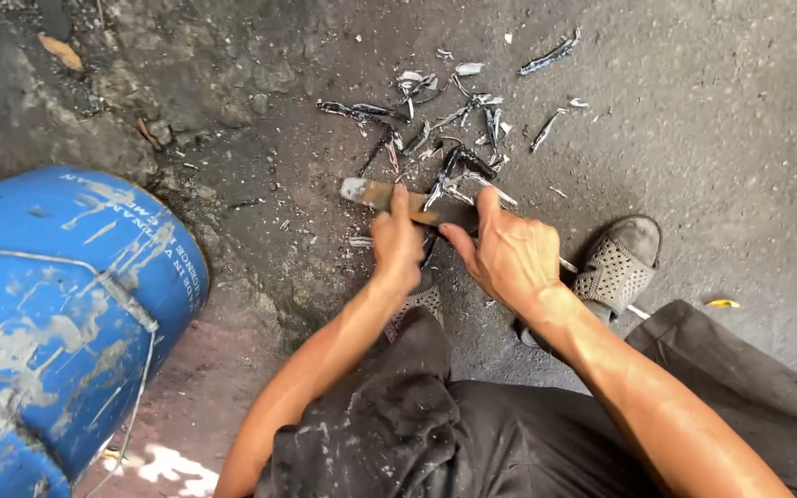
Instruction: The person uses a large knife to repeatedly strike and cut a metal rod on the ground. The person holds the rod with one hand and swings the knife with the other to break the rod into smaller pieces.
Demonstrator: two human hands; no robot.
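My left hand (397,242) grips the handle end of a flat knife-like blade (368,192), whose worn tip points left over the ground. My right hand (507,251) pinches a dark strip (458,218) that lies across the blade, with thumb and forefinger closed on it. Both hands work close together just above the ground, in front of my knees. A thin pale rod (568,266) runs out from under my right hand toward the sandal.
Several dark shavings and peeled strips (435,115) litter the grey concrete beyond the hands. A battered blue drum (57,314) lies on its side at the left. My grey perforated sandal (615,269) is at the right; dark trousers (472,433) fill the bottom.
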